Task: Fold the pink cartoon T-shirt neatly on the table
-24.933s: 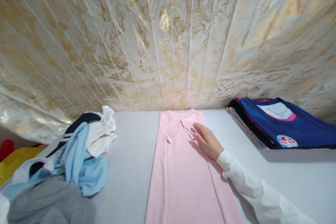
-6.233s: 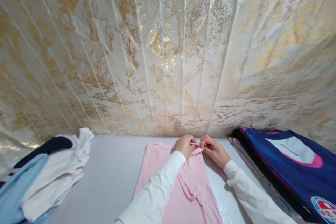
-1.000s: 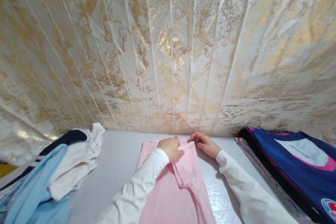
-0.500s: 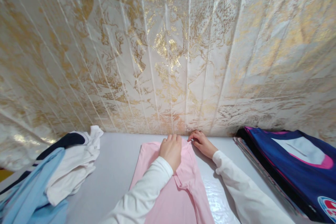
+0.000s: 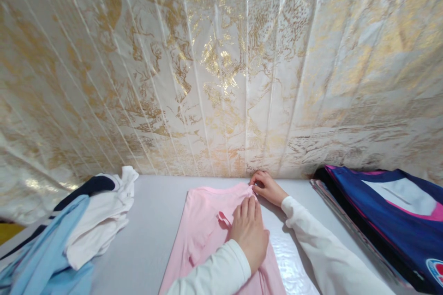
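A pink shirt (image 5: 204, 221) lies on the table in front of me, its sides folded inward and a small loop of fabric standing up near its middle. My left hand (image 5: 249, 230) rests flat on the shirt's right part, fingers stretched out toward the top edge. At the top right corner, my right hand (image 5: 266, 188) pinches the pink fabric between thumb and fingers. Part of the shirt is hidden under my left hand and sleeve.
Loose clothes, including a light blue garment (image 5: 51, 244) and a white one (image 5: 100, 226), lie heaped at the left. A folded stack with a navy jersey (image 5: 377, 212) on top stands at the right. Behind the table (image 5: 145, 221) rises a gold-patterned wall covering (image 5: 221, 69).
My left hand has slid right and toward me across the shirt, its fingers now flat. The left part of the shirt's top is uncovered. My right hand stays at the corner.
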Motion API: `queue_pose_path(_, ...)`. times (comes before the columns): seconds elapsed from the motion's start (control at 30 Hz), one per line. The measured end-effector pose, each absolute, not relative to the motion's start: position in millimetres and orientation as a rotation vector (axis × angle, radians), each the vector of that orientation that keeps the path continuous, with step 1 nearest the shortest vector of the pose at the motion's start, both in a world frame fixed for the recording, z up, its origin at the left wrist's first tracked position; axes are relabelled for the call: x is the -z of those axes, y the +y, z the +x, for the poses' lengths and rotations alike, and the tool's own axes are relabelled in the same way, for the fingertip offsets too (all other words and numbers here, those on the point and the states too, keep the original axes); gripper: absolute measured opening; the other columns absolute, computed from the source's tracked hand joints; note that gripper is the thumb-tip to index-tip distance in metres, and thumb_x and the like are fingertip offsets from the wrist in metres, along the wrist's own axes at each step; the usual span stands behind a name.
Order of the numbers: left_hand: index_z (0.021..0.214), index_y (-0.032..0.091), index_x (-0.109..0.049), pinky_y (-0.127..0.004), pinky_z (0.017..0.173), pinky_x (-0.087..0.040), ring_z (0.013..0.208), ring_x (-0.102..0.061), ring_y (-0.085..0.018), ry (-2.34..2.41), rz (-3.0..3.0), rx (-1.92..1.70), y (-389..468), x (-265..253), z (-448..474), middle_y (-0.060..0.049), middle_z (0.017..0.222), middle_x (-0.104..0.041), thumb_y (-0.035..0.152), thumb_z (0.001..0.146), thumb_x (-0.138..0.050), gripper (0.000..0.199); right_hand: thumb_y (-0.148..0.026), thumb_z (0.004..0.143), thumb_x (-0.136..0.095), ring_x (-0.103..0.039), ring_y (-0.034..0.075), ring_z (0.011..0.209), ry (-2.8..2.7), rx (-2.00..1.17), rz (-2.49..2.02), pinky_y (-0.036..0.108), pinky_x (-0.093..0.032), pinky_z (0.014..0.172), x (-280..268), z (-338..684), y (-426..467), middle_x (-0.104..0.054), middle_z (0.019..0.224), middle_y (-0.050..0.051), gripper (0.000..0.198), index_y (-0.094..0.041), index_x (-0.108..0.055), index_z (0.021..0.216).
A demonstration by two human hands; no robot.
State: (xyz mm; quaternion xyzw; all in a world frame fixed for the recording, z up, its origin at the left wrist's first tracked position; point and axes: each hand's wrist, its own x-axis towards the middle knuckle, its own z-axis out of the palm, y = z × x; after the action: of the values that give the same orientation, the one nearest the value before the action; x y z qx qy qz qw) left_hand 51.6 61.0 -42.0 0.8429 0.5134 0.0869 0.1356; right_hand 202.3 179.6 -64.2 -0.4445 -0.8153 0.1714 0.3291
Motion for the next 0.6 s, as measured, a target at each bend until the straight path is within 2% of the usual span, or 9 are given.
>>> queue_pose_path(0.17, 0.142, 0.009, -0.030, -0.050, 0.109, -0.014, 0.139, -0.011, -0.030, 1.439, 2.463, -0.287, 58.6, 44.3, 50.2, -0.015, 0.151, -0.016, 0.037, 0.086, -0.042, 0.064, -0.003, 0.071, -0.041, -0.050, 0.018, 0.083, -2.155, -0.443, -1.138, 0.033, -0.035, 0.083, 63.8, 207.4, 184.8, -0.055, 0.079, 0.002, 0.024, -0.019, -0.058, 0.067)
queue_pose_path(0.37, 0.141, 0.006, -0.031, -0.049, 0.110, -0.011, 0.140, -0.008, -0.028, 1.355, 2.447, -0.268, 60.3, 37.6, 45.9, -0.015, 0.151, -0.013, 0.038, 0.084, -0.043, 0.066, 0.003, 0.062, -0.040, -0.050, 0.020, 0.087, -2.193, -0.401, -1.187, 0.033, -0.035, 0.083, 63.7, 210.2, 183.9, -0.057, 0.084, 0.004, 0.036, -0.020, -0.065, 0.073)
queue_pose_path(0.6, 0.141, 0.007, -0.032, -0.046, 0.111, -0.010, 0.139, -0.010, -0.026, 1.284, 2.476, -0.319, 61.1, 36.4, 46.0, -0.014, 0.150, -0.017, 0.041, 0.086, -0.042, 0.065, -0.003, 0.066, -0.046, -0.050, 0.020, 0.082, -2.203, -0.324, -1.311, 0.031, -0.037, 0.078, 62.3, 207.8, 180.7, -0.057, 0.077, 0.005, 0.024, -0.019, -0.063, 0.065)
